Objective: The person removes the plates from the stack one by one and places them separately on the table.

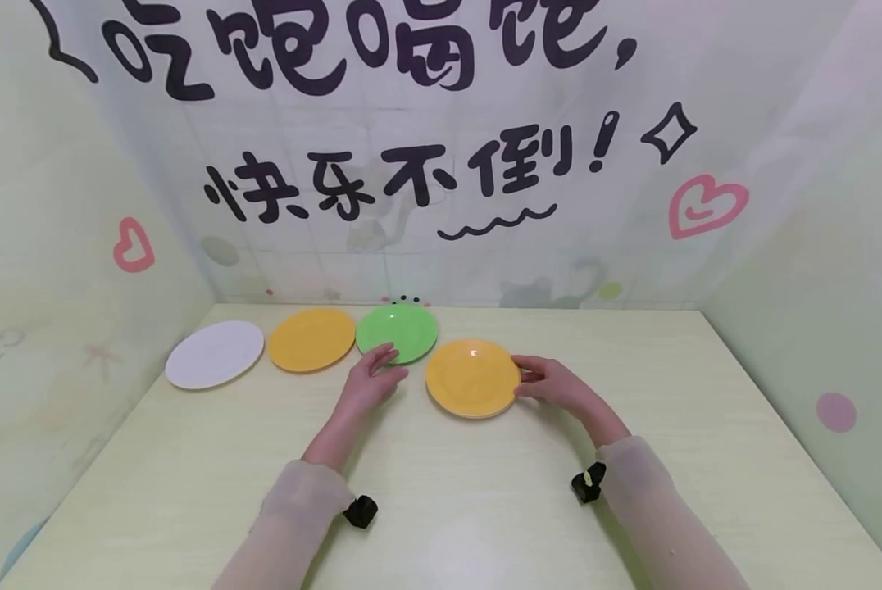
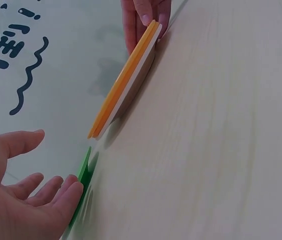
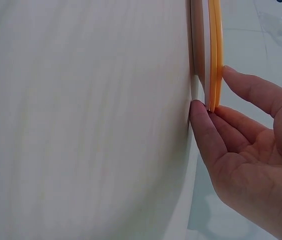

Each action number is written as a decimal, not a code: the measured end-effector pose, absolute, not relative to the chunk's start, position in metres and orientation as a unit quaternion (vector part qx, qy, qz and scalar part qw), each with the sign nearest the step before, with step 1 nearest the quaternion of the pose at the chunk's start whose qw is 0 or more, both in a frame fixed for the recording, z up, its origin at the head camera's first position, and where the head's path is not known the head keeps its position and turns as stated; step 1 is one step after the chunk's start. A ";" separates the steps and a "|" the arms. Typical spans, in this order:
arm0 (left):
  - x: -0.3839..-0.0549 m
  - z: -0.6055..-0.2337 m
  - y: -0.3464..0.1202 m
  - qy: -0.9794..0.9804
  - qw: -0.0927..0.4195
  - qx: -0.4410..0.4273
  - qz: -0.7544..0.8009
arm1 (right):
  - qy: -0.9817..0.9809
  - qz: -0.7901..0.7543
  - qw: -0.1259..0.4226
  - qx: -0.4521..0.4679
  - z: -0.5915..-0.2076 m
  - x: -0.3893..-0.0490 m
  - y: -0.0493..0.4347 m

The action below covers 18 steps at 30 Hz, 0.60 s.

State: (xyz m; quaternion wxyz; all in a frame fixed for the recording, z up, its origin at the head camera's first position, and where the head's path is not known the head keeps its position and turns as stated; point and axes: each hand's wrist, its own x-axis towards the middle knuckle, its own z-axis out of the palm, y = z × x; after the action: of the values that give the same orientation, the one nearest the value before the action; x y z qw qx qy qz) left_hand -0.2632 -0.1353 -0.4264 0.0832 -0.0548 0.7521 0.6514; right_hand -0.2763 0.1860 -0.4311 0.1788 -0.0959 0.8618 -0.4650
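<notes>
A small stack of plates [image 1: 473, 378] sits right of the table's middle, an orange plate on top. From the side in the left wrist view, the stack [image 2: 126, 82] shows orange rims above a white one. My right hand [image 1: 555, 383] is at the stack's right edge. In the right wrist view, that hand [image 3: 251, 130] has its thumb on the top rim and fingers against and below the edge. My left hand [image 1: 370, 381] holds nothing, its fingers loosely spread before the green plate [image 1: 404, 328]. Whether its fingertips touch that plate, I cannot tell.
Left of the green plate, an orange plate [image 1: 311, 340] and a white plate [image 1: 215, 355] lie in a row along the back of the pale table [image 1: 441, 492]. A printed wall [image 1: 485, 270] rises behind, with side walls left and right.
</notes>
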 end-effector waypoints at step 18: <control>-0.264 -0.440 -0.095 0.745 0.093 -0.040 0.659 | 0.863 -0.462 0.181 -0.094 -0.429 -0.275 0.185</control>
State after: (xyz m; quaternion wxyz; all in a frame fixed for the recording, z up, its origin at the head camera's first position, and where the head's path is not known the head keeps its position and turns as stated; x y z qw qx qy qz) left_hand -0.2637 -0.0951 -0.4403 0.0926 -0.0405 0.7449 0.6594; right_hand -0.2751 0.1853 -0.4292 0.1812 -0.0943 0.8631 -0.4620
